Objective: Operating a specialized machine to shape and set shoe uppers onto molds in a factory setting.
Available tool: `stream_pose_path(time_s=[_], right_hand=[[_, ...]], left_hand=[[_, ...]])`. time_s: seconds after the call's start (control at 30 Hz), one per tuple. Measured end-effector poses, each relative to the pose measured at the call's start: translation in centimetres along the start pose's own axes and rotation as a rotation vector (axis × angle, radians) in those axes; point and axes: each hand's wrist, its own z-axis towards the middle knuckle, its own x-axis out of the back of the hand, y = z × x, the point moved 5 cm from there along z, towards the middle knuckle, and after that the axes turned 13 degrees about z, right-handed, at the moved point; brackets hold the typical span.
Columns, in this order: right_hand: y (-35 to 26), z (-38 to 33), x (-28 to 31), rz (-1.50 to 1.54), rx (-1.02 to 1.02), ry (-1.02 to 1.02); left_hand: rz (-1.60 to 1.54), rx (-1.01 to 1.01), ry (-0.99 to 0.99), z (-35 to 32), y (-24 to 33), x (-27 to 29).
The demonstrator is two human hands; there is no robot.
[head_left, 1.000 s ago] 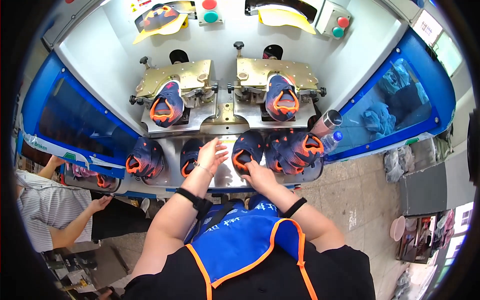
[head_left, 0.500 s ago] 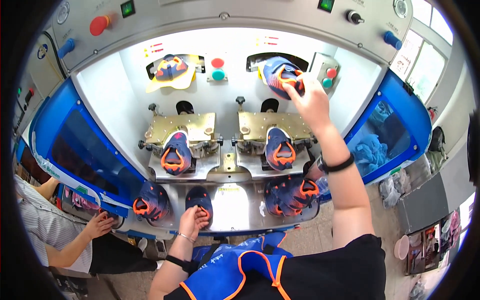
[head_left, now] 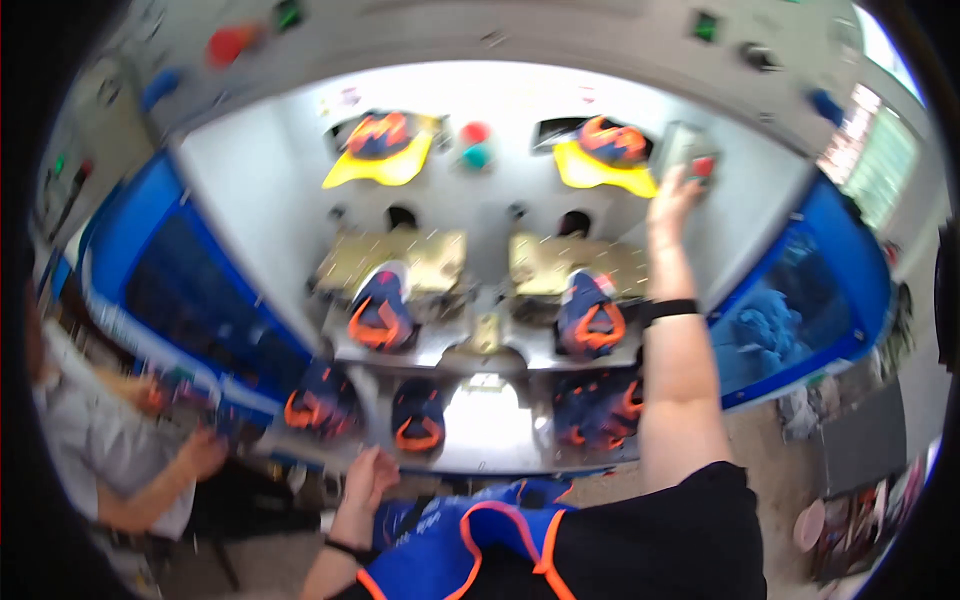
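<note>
My right hand [head_left: 672,196] is raised to the back wall of a shoe machine and touches a small grey button box [head_left: 688,150] with a red button. It holds nothing. Just left of it a navy-and-orange shoe upper [head_left: 612,140] sits on a yellow mould. My left hand [head_left: 372,476] rests low at the front edge of the metal shelf [head_left: 486,428], empty, next to a navy-and-orange upper [head_left: 418,418]. Two more uppers [head_left: 380,310] [head_left: 592,318] sit on the brass-coloured clamps in the middle.
A second yellow mould with an upper [head_left: 380,140] sits at the upper left. More uppers [head_left: 318,398] [head_left: 600,410] lie on the shelf. Blue guard panels [head_left: 160,290] [head_left: 800,300] flank the machine. Another person [head_left: 120,450] sits at the left.
My right hand has shifted from the upper on the right mould over to the button box. My left hand has slid off the shelf's upper to its front edge. The view has tilted upward.
</note>
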Motion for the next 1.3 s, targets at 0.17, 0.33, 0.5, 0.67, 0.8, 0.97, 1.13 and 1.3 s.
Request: stream_pose_path(time_s=[0.17,0.33,0.5,0.67,0.8,0.97,1.13,1.3], right_hand=[[-3.5,-1.6,3.0,0.325,-0.145,-0.141],[-12.8,-20.8,10.2,0.425,-0.032,-0.672],[-14.5,-41.8,13.5,0.447,-0.675,-1.329],[-11.7,-46.6,16.6,0.332,-0.900,-1.321],[-7.8,-45.4,21.1,0.131,-0.998,-1.074],[-3.6,-43.5,28.6,0.031,-1.100,-0.633],[1.2,-40.2,36.4,0.004,-1.108,-0.208],[5.4,-36.1,38.5,0.163,-1.188,0.066]], left_hand=[[0.142,-0.273,0.264,-0.9,2.4,2.2],[0.494,-0.958,0.881,-5.7,11.5,6.7],[1.210,-1.060,0.859,-2.0,18.6,5.5],[1.725,-0.288,0.562,6.4,20.6,7.3],[1.660,-0.415,0.398,9.2,20.7,9.2],[1.540,0.097,0.215,12.8,16.6,9.5],[1.076,0.140,0.073,12.9,9.7,7.2],[0.119,0.208,-0.216,11.4,4.9,6.0]])
